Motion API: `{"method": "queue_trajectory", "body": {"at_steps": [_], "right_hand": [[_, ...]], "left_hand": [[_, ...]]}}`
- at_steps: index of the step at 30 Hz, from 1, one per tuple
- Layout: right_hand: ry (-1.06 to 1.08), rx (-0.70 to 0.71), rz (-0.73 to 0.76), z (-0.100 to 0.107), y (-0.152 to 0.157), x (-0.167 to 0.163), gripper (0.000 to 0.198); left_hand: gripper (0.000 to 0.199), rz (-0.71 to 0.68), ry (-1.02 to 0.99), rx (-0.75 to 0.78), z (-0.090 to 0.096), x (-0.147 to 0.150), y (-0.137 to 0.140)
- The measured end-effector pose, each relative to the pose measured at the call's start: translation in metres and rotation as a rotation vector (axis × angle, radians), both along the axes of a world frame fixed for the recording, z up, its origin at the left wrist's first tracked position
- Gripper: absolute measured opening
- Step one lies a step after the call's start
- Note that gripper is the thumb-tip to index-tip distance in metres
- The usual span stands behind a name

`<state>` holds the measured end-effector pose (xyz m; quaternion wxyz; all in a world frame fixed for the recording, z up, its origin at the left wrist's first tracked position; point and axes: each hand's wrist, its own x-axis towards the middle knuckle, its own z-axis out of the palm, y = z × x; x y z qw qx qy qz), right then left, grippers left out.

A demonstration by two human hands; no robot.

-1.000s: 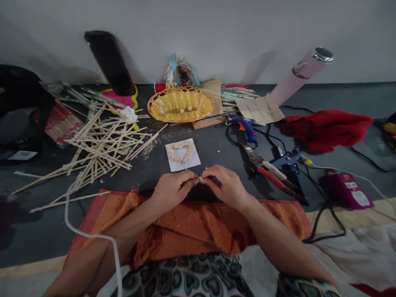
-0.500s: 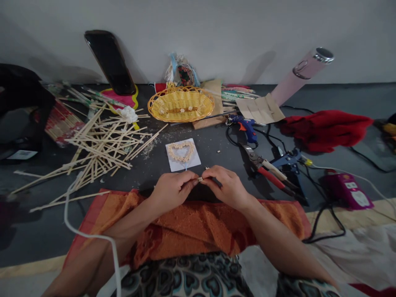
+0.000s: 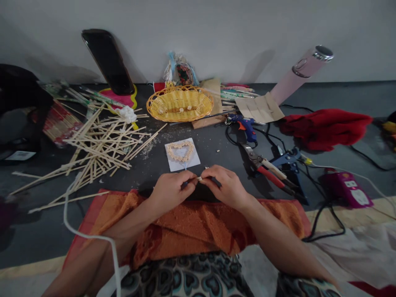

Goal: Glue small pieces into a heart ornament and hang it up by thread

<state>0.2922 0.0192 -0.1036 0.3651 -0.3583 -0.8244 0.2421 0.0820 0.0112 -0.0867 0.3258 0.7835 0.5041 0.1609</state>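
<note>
My left hand [image 3: 175,187] and my right hand [image 3: 227,185] meet above the front of the dark table, fingertips pinched together. Between them is a small pale piece of wooden stick [image 3: 199,179], mostly covered by the fingers. Just beyond the hands lies a white square of paper [image 3: 176,167] bearing a heart outline [image 3: 189,152] built from small pale pieces. A bit of light blue shows at the paper's near edge by my left hand. One short loose stick piece [image 3: 218,151] rests on the table to the right of the paper.
Wooden sticks [image 3: 102,144] lie heaped at left. A yellow wicker basket [image 3: 179,99] stands behind the paper. On the right are a blue glue gun [image 3: 246,127], red-handled pliers [image 3: 269,173], a red cloth [image 3: 324,130] and a pink flask [image 3: 289,82]. An orange towel [image 3: 198,227] covers the table edge.
Both hands hold nearly the same place, pinching the small stick piece. The whole view has shifted very slightly; nothing on the table has visibly moved.
</note>
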Motion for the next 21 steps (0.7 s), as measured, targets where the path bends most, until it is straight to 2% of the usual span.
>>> {"method": "queue_trajectory", "body": {"at_steps": [5,8,13,17,21], "right_hand": [[-0.044,-0.002,-0.050,0.003,0.003,0.004,0.010],[-0.194,0.005,-0.097,0.005,0.009,0.012,0.010],[-0.396,0.010,-0.086,0.000,0.016,0.021,0.014],[-0.384,0.004,-0.100,-0.001,0.018,0.022,0.013],[-0.300,0.041,-0.231,0.011,0.018,0.034,0.016]], "left_hand": [[0.020,0.046,0.015,-0.025,0.000,0.001,0.002],[0.022,0.121,-0.024,-0.040,0.002,0.000,0.003],[0.021,0.191,-0.112,-0.065,0.002,-0.002,0.003],[0.021,0.191,-0.115,-0.050,-0.001,-0.003,0.003],[0.021,0.177,-0.090,-0.037,-0.003,-0.006,0.006]]}}
